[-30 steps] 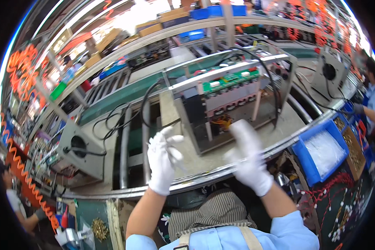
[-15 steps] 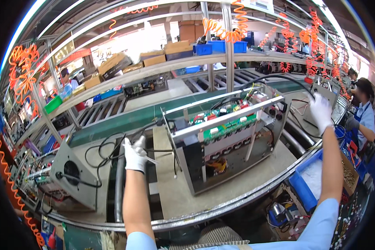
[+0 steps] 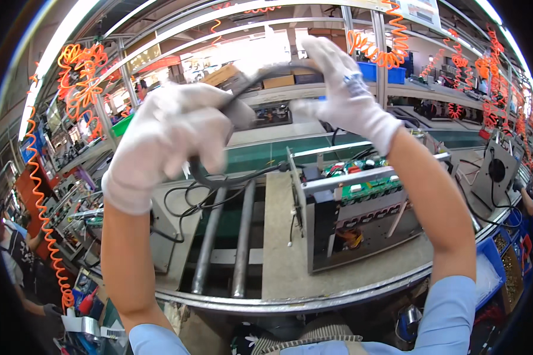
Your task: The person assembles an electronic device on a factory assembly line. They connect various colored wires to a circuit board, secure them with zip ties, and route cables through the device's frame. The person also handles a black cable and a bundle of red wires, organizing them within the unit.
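Both my hands wear white gloves and are raised above the bench. My left hand (image 3: 166, 142), smeared by motion, is closed round a black cable (image 3: 272, 72). The cable arcs over to my right hand (image 3: 355, 97), where it runs in between the thumb and the fingers; the hold there is partly hidden. Below my left hand the cable hangs down and leads toward the near corner of an open metal-framed machine (image 3: 367, 231). Green circuit boards (image 3: 370, 192) show along the machine's top. A grey board (image 3: 284, 242) carries the machine.
Bare steel rollers (image 3: 241, 242) lie left of the board. Another grey unit and a loose black cord (image 3: 189, 204) are further left. A second grey unit with a fan (image 3: 496, 168) stands at right, above a blue bin (image 3: 488, 269). Orange coiled hoses (image 3: 80, 71) hang overhead.
My left hand has risen from beside the machine and now grips the cable. My right hand has come in from the far right, bringing the cable up into an arc. The view has turned left.
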`<state>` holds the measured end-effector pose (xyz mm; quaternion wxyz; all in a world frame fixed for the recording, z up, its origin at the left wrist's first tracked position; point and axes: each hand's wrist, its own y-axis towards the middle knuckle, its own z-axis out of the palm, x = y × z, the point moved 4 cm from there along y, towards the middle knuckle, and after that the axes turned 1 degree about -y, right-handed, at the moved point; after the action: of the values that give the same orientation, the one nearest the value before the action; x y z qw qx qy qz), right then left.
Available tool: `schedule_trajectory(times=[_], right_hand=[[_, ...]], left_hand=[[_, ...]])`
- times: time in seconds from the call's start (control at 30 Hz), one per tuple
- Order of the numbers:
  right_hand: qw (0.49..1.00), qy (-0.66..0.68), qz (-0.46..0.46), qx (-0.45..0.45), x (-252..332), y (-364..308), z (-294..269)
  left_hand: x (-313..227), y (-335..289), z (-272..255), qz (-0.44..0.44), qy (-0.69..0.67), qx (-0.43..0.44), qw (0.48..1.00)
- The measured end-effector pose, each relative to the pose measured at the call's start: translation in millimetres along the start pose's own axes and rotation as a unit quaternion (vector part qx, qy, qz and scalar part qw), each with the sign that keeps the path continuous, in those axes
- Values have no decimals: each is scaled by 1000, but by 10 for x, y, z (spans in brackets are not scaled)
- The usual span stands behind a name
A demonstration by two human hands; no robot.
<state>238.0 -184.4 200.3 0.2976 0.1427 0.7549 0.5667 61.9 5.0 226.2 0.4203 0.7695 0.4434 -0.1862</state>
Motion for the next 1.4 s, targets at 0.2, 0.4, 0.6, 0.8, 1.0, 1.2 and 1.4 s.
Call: schedule_trajectory(times=[0.2, 0.4, 0.6, 0.8, 1.0, 1.2, 1.4], right_hand=[[946, 107, 302, 47, -348, 4, -109], [962, -56, 264, 34, -710, -101, -567], [955, 39, 188, 224, 647, 140, 114], [919, -28, 292, 262, -111, -554, 183], [916, 32, -170, 361, 1936, -211, 91], [971, 50, -74, 221, 2027, 13, -64], [960, 121, 181, 179, 417, -416, 506]], left_hand=[[302, -1028, 218, -58, -155, -77, 983], [949, -1925, -198, -134, -89, -227, 961], [442, -2246, -628, 188, -347, -321, 861], [1699, -3588, -1445, 3, -241, -699, 673], [841, -1858, -368, -61, 357, -297, 884], [497, -1572, 559, -125, -265, -140, 946], [731, -2763, 188, -14, -261, -364, 894]])
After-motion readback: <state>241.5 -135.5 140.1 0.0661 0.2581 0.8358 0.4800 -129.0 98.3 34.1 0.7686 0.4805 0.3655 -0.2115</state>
